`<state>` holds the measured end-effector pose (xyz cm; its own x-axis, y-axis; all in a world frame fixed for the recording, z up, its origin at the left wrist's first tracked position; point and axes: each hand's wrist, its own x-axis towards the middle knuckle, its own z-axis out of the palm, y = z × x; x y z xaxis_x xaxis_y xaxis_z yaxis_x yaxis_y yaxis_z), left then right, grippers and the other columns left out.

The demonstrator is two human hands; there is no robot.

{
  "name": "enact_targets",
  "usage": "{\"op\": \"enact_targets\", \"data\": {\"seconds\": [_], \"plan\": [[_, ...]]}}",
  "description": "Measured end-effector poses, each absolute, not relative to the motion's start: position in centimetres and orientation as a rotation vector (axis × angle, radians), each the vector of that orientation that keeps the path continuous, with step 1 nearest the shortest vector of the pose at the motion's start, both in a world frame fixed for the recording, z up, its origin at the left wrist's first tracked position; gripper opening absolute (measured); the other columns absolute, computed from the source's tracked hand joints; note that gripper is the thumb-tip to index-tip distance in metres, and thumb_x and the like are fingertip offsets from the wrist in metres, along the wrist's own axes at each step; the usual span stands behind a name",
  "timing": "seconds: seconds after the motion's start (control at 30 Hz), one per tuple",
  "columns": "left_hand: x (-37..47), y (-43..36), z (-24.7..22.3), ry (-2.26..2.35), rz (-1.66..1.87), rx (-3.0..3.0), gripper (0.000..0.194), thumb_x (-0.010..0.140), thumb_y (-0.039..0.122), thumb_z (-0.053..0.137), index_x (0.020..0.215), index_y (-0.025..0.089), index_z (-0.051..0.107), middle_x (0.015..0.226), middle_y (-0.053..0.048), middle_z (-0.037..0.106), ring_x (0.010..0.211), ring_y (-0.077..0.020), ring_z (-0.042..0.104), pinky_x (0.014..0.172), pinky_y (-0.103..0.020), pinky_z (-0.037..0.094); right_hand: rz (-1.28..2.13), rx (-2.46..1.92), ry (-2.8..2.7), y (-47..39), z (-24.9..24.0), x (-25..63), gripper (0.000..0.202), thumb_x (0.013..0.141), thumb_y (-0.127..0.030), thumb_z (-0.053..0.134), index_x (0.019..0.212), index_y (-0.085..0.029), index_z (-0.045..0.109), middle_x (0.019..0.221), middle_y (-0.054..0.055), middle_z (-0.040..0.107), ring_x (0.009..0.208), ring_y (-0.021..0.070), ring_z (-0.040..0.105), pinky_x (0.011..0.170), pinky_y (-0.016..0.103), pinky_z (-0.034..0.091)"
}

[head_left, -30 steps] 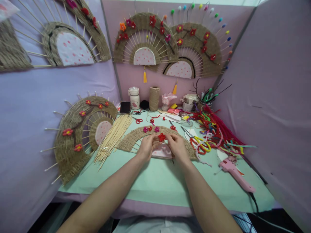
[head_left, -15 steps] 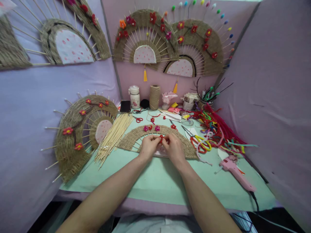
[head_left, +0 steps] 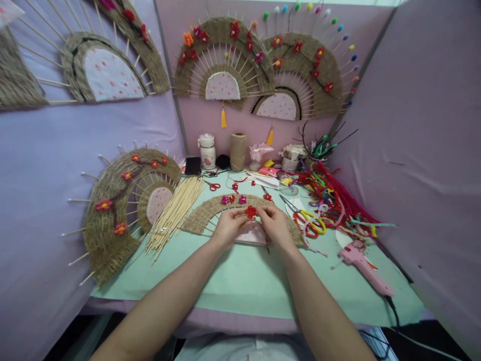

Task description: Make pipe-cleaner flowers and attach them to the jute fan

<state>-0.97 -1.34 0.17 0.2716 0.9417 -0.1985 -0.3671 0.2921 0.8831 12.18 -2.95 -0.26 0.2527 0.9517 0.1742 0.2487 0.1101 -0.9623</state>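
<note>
A small red pipe-cleaner flower is between my hands, its petals facing up. My left hand pinches its left side between thumb and fingers. My right hand is closed at its right edge, fingertips against the petals. Beneath both hands lies a half-round fan of twine woven over sticks, its centre pale and dotted. Along the fan's upper band sit pink flowers and a red flower, with another red flower to the right.
Bamboo sticks lie left, beside a finished fan. Right are scissors, tangled pipe cleaners and a pink glue gun with a cord. A twine spool and a white bottle stand behind.
The red flower, mostly covered by my fingers before, now shows its spread petals. My hands have moved slightly apart, the right one shifting right.
</note>
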Motion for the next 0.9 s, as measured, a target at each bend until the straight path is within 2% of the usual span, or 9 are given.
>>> {"op": "enact_targets", "data": {"seconds": [0.1, 0.23, 0.33, 0.4, 0.47, 0.63, 0.77, 0.9], "plan": [[-1.1, -1.2, -0.1, 0.864, 1.015, 0.952, 0.025, 0.064, 0.013, 0.067, 0.088, 0.011, 0.067, 0.077, -0.007, 0.069, 0.066, -0.0130, 0.064, 0.066, -0.025, 0.052, 0.811, -1.343, -1.217, -3.0, -0.2, 12.1, 0.028, 0.069, -0.042, 0.060, 0.074, -0.015, 0.064, 0.067, 0.003, 0.063, 0.059, 0.0144, 0.053, 0.055, 0.025, 0.039], [-1.6, -0.8, -0.9, 0.999, 1.021, 1.365, 0.021, 0.074, 0.018, 0.057, 0.092, 0.015, 0.068, 0.069, -0.003, 0.066, 0.056, -0.0122, 0.059, 0.057, -0.026, 0.050, 0.832, -1.328, -1.255, -3.0, -0.3, 12.4, 0.026, 0.068, -0.041, 0.061, 0.069, -0.016, 0.063, 0.063, 0.001, 0.062, 0.055, 0.0129, 0.051, 0.054, 0.024, 0.038], [-2.1, -0.5, -1.2, 1.097, 1.169, 1.858, 0.021, 0.076, 0.015, 0.053, 0.088, 0.019, 0.069, 0.080, -0.004, 0.063, 0.071, -0.0140, 0.059, 0.069, -0.030, 0.049, 0.837, -1.321, -1.300, -2.8, -0.5, 12.8, 0.023, 0.071, -0.039, 0.058, 0.069, -0.016, 0.062, 0.062, 0.000, 0.061, 0.055, 0.0128, 0.050, 0.053, 0.023, 0.037], [-2.4, -0.3, -1.2, 1.115, 1.255, 2.092, 0.021, 0.075, 0.014, 0.057, 0.091, 0.021, 0.069, 0.093, -0.006, 0.058, 0.089, -0.0169, 0.056, 0.081, -0.033, 0.046, 0.815, -1.316, -1.328, -2.7, -0.7, 13.0, 0.021, 0.073, -0.037, 0.056, 0.070, -0.016, 0.062, 0.066, 0.001, 0.061, 0.058, 0.0134, 0.051, 0.054, 0.023, 0.038], [-2.5, -0.2, -1.3, 1.125, 1.245, 2.222, 0.021, 0.073, 0.016, 0.061, 0.092, 0.022, 0.069, 0.098, -0.006, 0.055, 0.097, -0.0193, 0.051, 0.086, -0.036, 0.043, 0.807, -1.321, -1.366, -2.8, -0.7, 13.1, 0.020, 0.074, -0.035, 0.055, 0.072, -0.017, 0.062, 0.069, 0.001, 0.062, 0.061, 0.0137, 0.052, 0.056, 0.023, 0.038], [-2.5, 0.3, -1.3, 1.067, 1.177, 2.256, 0.010, 0.075, 0.018, 0.060, 0.074, 0.021, 0.069, 0.087, -0.004, 0.061, 0.091, -0.0193, 0.050, 0.087, -0.038, 0.040, 0.894, -1.294, -1.385, -2.9, -0.4, 12.9, 0.021, 0.075, -0.035, 0.054, 0.075, -0.017, 0.063, 0.071, 0.001, 0.063, 0.063, 0.0146, 0.054, 0.058, 0.025, 0.040], [-2.6, 0.2, -1.0, 1.065, 1.350, 2.084, 0.009, 0.075, 0.019, 0.060, 0.076, 0.021, 0.069, 0.083, -0.003, 0.062, 0.087, -0.0178, 0.053, 0.082, -0.035, 0.041, 0.775, -1.223, -1.299, -3.0, -0.2, 12.6, 0.026, 0.078, -0.037, 0.052, 0.092, -0.018, 0.062, 0.086, 0.005, 0.066, 0.075, 0.0165, 0.058, 0.066, 0.027, 0.044], [-2.8, -0.1, -0.3, 1.088, 1.544, 2.063, 0.011, 0.076, 0.018, 0.059, 0.076, 0.021, 0.069, 0.082, -0.003, 0.062, 0.087, -0.0172, 0.053, 0.081, -0.034, 0.041, 0.576, -1.224, -1.391, -3.6, 0.4, 12.1, 0.021, 0.080, -0.034, 0.053, 0.089, -0.018, 0.063, 0.091, 0.006, 0.064, 0.081, 0.0171, 0.058, 0.069, 0.028, 0.045]]}}
